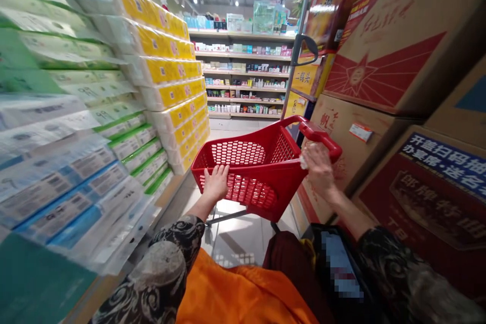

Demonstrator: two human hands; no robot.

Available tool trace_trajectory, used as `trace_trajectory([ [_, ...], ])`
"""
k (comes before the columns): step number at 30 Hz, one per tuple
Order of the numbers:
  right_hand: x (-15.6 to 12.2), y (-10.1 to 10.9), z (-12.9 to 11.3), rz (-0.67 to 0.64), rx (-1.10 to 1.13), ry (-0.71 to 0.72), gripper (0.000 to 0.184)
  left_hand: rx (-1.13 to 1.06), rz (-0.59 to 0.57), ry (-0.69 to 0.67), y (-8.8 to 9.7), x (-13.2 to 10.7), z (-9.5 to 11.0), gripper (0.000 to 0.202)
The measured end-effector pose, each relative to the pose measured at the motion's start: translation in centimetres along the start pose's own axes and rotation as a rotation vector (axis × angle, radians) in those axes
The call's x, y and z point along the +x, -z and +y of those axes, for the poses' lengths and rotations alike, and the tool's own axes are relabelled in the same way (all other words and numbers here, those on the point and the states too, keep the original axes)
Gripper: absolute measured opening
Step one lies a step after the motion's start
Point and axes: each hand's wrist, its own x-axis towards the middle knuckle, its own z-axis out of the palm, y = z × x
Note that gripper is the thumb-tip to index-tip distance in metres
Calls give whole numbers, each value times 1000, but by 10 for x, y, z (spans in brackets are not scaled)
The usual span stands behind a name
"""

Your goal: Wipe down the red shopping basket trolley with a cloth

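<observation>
Left hand (215, 183), fingers spread, gripping nothing, steadies the red basket (250, 202) at twelve o'clock; right hand (318, 169) curls at its handle (322, 134) (white scrap (303, 162) there, grip unclear).

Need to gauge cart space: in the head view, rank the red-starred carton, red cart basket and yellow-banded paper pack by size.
Red-starred carton, red cart basket, yellow-banded paper pack; nearness to the camera may inflate the carton.

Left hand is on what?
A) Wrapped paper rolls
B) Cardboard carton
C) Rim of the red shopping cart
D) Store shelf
C: the left hand rests at the near rim of the red shopping cart, apart from the cartons and paper rolls.
</observation>
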Motion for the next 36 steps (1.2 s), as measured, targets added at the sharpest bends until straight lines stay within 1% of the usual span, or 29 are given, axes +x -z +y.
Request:
trace_trajectory([
  [2,-2,6,15,82,5,-115,43,-10,-1,12,2,-10,3,70],
  [4,0,2,13,111,46,-163,42,-7,-5,26,5,-20,5,71],
  [6,5,-7,-5,82,105,-144,41,2,-2,35,8,-30,6,71],
  [9,16,-22,-45,-46,167,-58,39,-6,-16,50,10,-48,4,75],
  [11,23,-27,-63,-105,178,-58,38,-28,-33,113,9,-61,-4,78],
  [12,26,-28,-68,-114,178,-81,37,-38,-42,169,8,-67,-11,79],
  [15,31,-29,-68,-123,168,-162,38,-46,-68,340,2,-87,-35,79],
  [17,31,-30,-67,-140,158,-193,39,-34,-74,379,-1,-98,-47,81],
  [19,31,-34,-78,-183,163,-180,39,-31,-55,383,-4,-106,-52,83],
  [21,30,-38,-106,-261,192,-105,39,-40,-35,386,-4,-110,-50,86],
  [23,29,-42,-146,-340,238,-4,39,-54,-43,381,-3,-112,-46,88],
  [25,29,-45,-186,-377,293,86,39,-67,-63,356,1,-114,-42,88],
  [26,30,-46,-199,-387,321,128,38,-75,-73,343,3,-114,-41,88],
  [27,31,-47,-207,-394,342,160,38,-82,-81,331,5,-115,-40,88],
  [28,33,-48,-209,-402,352,176,39,-85,-86,322,6,-115,-40,88],
  [29,34,-49,-204,-409,350,168,39,-86,-90,313,8,-116,-40,88],
  [33,35,-57,-154,-376,275,12,41,-77,-81,274,8,-117,-35,86],
  [34,34,-59,-146,-358,267,-13,41,-76,-72,269,7,-117,-32,85],
  [35,32,-62,-143,-345,272,-19,41,-74,-65,268,6,-117,-28,85],
  [36,29,-64,-146,-337,288,-8,41,-70,-59,270,6,-117,-24,85],
])
